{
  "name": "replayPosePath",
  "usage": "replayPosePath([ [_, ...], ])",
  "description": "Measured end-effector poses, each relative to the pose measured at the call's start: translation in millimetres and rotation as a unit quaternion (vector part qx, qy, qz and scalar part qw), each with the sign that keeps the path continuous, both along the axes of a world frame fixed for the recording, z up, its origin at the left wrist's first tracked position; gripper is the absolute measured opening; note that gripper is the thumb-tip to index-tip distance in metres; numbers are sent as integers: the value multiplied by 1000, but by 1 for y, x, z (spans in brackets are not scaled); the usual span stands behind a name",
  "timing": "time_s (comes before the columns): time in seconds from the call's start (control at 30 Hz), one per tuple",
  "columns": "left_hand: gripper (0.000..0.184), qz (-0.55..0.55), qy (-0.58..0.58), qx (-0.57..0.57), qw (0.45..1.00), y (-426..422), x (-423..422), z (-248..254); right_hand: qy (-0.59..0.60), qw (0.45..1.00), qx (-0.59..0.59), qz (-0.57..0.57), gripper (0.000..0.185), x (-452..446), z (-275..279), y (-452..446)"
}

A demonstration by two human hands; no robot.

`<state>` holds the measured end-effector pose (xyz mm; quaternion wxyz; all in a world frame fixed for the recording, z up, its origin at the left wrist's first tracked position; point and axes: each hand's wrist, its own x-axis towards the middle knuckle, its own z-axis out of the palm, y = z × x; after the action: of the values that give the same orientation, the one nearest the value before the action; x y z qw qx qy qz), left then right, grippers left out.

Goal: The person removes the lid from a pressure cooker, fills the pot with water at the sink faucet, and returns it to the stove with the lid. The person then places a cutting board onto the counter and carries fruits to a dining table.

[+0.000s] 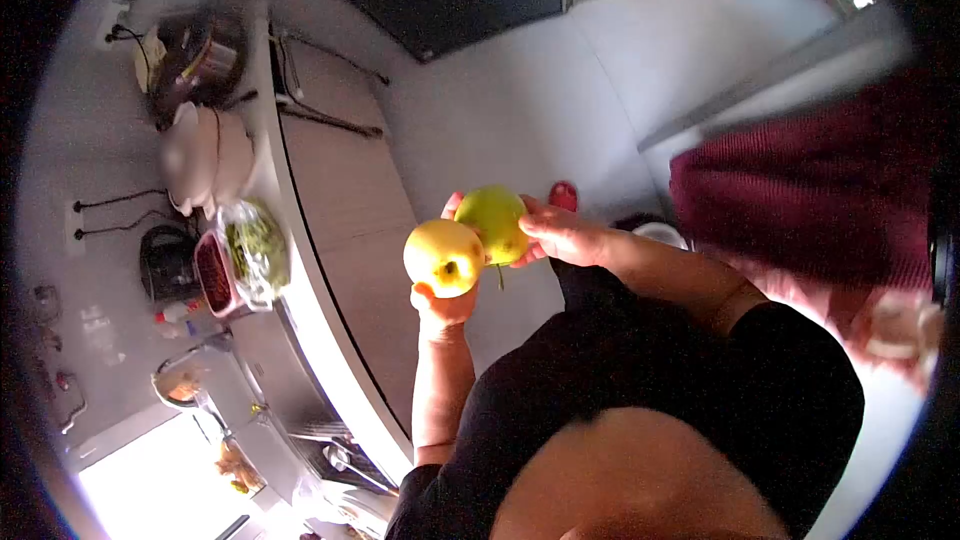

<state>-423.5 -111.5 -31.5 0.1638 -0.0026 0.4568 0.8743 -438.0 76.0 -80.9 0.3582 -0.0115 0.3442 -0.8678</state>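
In the head view, my left hand [442, 312] is closed around a yellow apple [443, 252], whose dark blossom end faces me. Just beside it, my right hand [562, 232] grips a green fruit [492, 220] with a thin stem pointing down; whether it is an apple or a pear I cannot tell. The two fruits overlap in the view, and the yellow one is nearer to me. Most of the fingers behind the fruits are hidden. Both are held in the air above the floor.
Along the left runs a counter [330, 325] with a bag of green vegetables [255, 255], a pink-edged tray [212, 275] and a pale pot [205, 155]. A ladle [340, 458] lies near the sink end. Dark red cloth [800, 200] hangs at right; a red slipper [563, 196] is on the floor.
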Motion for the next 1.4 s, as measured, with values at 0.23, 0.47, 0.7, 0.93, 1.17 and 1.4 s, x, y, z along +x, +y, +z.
replayPosePath([
  [0.23,96,-19,-25,114,993,65,-176,33,93,992,87,-4,83,-165,53,65],
  [0.47,90,-115,-24,187,975,159,-309,38,107,980,104,-134,77,-261,71,153],
  [0.7,103,-304,-76,197,929,305,-446,30,50,934,192,-298,73,-331,70,273],
  [0.93,90,-547,-112,274,783,510,-521,54,133,830,92,-533,76,-346,53,431],
  [1.17,92,-631,-152,314,693,693,-540,69,221,758,-161,-592,85,-312,63,601],
  [1.4,89,-604,-154,240,744,884,-596,47,130,690,-374,-606,73,-306,53,799],
])
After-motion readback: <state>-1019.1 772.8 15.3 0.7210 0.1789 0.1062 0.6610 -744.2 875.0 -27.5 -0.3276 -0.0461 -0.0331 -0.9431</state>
